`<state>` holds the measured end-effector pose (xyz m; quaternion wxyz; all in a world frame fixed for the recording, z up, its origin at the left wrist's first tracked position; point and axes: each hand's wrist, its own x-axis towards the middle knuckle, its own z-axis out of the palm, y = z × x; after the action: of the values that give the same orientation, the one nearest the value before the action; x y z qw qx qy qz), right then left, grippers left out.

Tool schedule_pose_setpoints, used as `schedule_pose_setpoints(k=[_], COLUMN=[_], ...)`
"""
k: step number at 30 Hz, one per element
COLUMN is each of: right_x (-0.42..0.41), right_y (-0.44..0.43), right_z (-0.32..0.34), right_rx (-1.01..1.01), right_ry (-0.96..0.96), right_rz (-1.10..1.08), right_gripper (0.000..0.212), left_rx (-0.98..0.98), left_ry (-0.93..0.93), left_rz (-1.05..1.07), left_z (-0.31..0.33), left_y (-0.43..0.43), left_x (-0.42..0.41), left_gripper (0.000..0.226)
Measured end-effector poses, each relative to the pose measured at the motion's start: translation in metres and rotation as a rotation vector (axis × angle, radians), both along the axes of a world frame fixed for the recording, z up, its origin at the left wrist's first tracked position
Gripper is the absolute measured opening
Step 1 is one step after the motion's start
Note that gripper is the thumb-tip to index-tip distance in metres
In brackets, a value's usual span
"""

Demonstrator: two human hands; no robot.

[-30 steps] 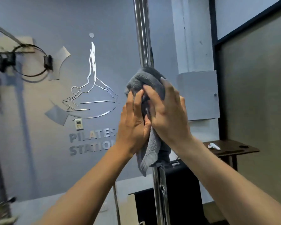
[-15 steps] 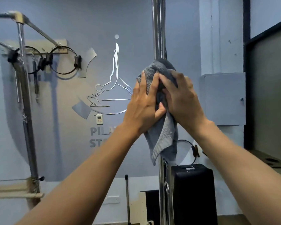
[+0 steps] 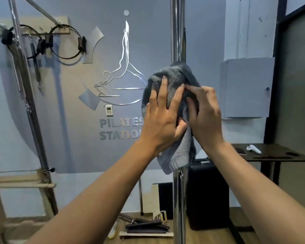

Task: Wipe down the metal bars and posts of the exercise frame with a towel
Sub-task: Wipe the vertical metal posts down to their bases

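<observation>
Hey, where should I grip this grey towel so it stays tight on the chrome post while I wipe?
Grip the towel at its bunched upper part, where it wraps the post, left hand and right hand closing from opposite sides. Its loose tail below hangs free, so holding there would likely add no pressure.

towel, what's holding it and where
Both hands grip the grey towel around the chrome post: left hand on its left side, right hand on its right.
</observation>
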<state>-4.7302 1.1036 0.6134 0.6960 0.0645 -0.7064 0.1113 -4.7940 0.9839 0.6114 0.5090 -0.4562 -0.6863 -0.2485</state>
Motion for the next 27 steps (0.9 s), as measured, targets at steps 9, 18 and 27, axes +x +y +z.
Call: schedule_pose_setpoints(k=[9,18,27], right_x=[0.014,0.039,0.067], right_y=[0.003,-0.015,-0.039], right_z=[-0.005,-0.042,-0.065], right_rx=[-0.062,-0.081,-0.243], right_ry=[-0.153,-0.295,-0.349], right_rz=[0.155,0.03,0.114], right_gripper=[0.022,0.028,0.031], left_rx=[0.083,0.393,0.333], left_ry=[-0.249,-0.378,-0.354], left_rz=[-0.053,-0.281,-0.285], left_z=[-0.035,-0.061,-0.069], left_y=[0.003,0.0,-0.023], left_x=[0.02,0.035,0.049], left_gripper=[0.078,0.04,0.057])
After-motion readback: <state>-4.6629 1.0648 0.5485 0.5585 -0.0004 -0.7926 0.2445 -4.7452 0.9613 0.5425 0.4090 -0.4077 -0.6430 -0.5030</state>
